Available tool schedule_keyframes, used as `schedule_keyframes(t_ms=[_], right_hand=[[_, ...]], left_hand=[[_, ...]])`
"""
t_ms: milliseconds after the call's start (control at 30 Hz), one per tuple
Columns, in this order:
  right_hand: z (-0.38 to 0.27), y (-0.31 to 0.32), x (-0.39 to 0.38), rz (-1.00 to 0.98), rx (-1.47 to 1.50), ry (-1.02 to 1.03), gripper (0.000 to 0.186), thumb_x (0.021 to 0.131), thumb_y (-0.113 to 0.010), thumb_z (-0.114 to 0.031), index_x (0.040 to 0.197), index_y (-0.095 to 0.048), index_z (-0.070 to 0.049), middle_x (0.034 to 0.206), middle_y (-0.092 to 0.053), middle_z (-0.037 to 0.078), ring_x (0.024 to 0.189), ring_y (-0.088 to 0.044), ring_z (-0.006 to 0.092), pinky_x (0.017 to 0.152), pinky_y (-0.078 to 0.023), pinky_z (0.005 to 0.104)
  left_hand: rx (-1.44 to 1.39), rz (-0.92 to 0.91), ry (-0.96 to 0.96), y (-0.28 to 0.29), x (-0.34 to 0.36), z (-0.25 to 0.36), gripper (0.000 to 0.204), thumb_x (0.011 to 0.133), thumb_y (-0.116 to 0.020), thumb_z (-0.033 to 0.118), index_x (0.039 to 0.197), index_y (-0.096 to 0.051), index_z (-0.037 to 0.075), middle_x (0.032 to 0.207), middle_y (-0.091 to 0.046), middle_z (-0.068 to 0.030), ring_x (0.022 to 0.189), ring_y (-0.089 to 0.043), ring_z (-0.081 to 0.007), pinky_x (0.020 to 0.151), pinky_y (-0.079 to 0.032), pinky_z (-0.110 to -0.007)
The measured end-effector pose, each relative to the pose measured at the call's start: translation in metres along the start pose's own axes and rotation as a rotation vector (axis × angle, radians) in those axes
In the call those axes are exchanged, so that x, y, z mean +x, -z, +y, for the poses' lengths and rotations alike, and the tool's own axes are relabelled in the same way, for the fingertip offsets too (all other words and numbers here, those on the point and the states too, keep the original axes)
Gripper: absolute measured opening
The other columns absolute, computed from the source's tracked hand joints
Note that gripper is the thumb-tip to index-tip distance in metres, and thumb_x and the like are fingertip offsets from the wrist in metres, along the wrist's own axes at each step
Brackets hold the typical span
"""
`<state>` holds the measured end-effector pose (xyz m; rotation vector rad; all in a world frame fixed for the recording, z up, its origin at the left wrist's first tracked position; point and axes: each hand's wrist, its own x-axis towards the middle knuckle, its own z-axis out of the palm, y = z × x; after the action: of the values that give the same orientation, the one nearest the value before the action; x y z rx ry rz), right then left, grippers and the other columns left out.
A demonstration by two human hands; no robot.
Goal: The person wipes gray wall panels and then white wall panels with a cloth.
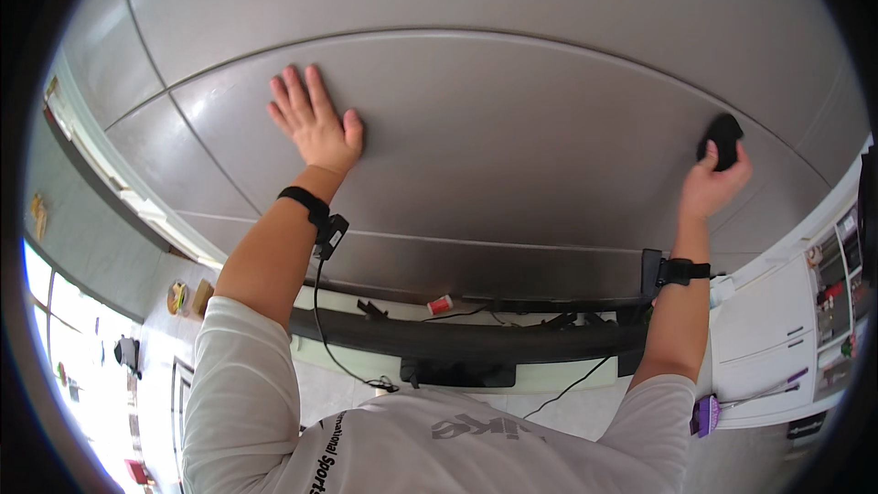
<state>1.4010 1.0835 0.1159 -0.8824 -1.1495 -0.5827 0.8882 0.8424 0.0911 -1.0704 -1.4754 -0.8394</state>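
Observation:
A large grey wall panel (494, 137), crossed by thin seams, stretches in front of me. My left hand (320, 124) lies flat on it with its fingers spread, a little under the long curved seam. Far to the right, my right hand (716, 185) grips a dark wad that looks like a bunched black cloth (725, 139). The cloth rests against the panel close to the same seam. Its exact folds are too dark to make out. Each wrist wears a black strap; a small black device (331, 238) with a cable hangs from the left one.
Between my body and the wall stands a black television (366, 333), seen from above. Behind it lie cables and a small red-and-white container (440, 305). A white cabinet (759, 334) with open shelves is at the right, beside a purple broom (705, 414). Bright windows show far left.

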Motion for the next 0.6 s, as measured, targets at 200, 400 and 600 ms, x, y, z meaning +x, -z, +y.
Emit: schedule_keyframes(t_ms=[200, 400, 600], right_hand=[[0.079, -0.011, 0.029, 0.122, 0.100, -0.459, 0.050, 0.087, -0.082, -0.017, 0.127, -0.060, 0.004, 0.123, -0.066, 0.021, 0.113, -0.064, 0.0346, 0.103, -0.048, 0.0424], [-0.157, -0.016, -0.012, -0.036, 0.327, 0.057, 0.041, 0.091, -0.078, -0.014, 0.126, -0.062, 0.001, 0.123, -0.062, 0.016, 0.115, -0.061, 0.0325, 0.103, -0.047, 0.0417], [-0.327, -0.045, -0.063, -0.113, 0.589, 0.398, 0.045, 0.080, -0.064, -0.001, 0.125, -0.064, 0.000, 0.122, -0.063, 0.017, 0.096, -0.062, 0.0357, 0.083, -0.054, 0.0439]], left_hand=[[0.018, 0.079, 0.007, -0.017, -0.005, 0.003, 0.080, 0.098, -0.040, 0.045, 0.162, -0.027, 0.000, 0.169, -0.017, -0.0246, 0.157, -0.009, -0.0486, 0.122, -0.004, -0.066], [0.033, 0.064, -0.009, -0.016, -0.009, -0.005, 0.080, 0.098, -0.041, 0.047, 0.162, -0.028, 0.001, 0.170, -0.018, -0.0233, 0.157, -0.009, -0.0479, 0.122, -0.004, -0.065], [-0.065, 0.082, 0.012, -0.022, -0.006, 0.000, 0.079, 0.094, -0.047, 0.045, 0.161, -0.034, 0.006, 0.170, -0.020, -0.0205, 0.157, -0.012, -0.0479, 0.122, -0.002, -0.066]])
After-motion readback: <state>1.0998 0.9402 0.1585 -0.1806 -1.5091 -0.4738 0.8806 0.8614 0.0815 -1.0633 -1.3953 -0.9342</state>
